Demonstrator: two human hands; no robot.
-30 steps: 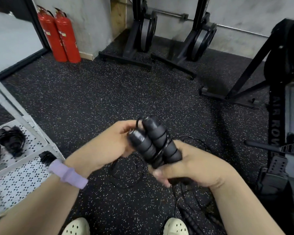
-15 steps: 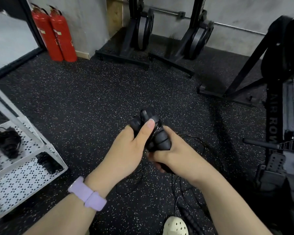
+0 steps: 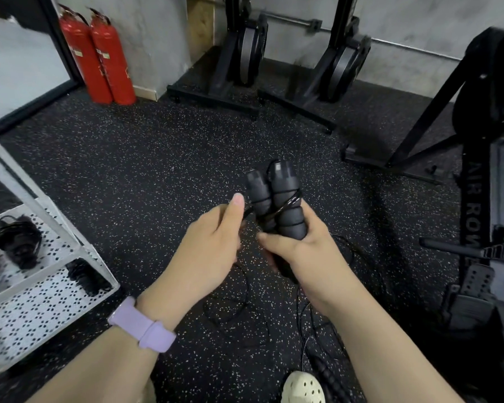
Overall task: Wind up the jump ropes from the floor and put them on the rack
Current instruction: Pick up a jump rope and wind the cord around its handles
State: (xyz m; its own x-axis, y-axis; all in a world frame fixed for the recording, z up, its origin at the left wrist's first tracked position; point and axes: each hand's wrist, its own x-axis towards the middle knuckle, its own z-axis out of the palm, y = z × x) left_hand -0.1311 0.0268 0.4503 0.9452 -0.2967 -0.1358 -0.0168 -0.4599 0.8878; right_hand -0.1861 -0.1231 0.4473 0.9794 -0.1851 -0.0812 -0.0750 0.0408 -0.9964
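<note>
My right hand [image 3: 300, 251] grips the two black foam handles of a jump rope [image 3: 277, 199], held side by side and pointing up, with a turn of black cord wound across them. My left hand [image 3: 213, 242] pinches the cord just left of the handles. The rest of the cord [image 3: 230, 303] hangs down in loose loops onto the floor between my arms. Another jump rope handle [image 3: 329, 376] lies on the floor by my shoe. The white perforated rack [image 3: 41, 303] stands at the left with wound ropes [image 3: 16, 239] on its shelves.
Two red fire extinguishers [image 3: 99, 56] stand against the back wall. Black weight stands [image 3: 245, 62] are at the back, and a black rowing machine [image 3: 477, 216] fills the right side. My pale shoe [image 3: 303, 388] shows at the bottom edge on speckled rubber flooring.
My left hand came off the tops of the handles and moved down and left, drawing the cord across them. The handles stand a little more upright in my right hand.
</note>
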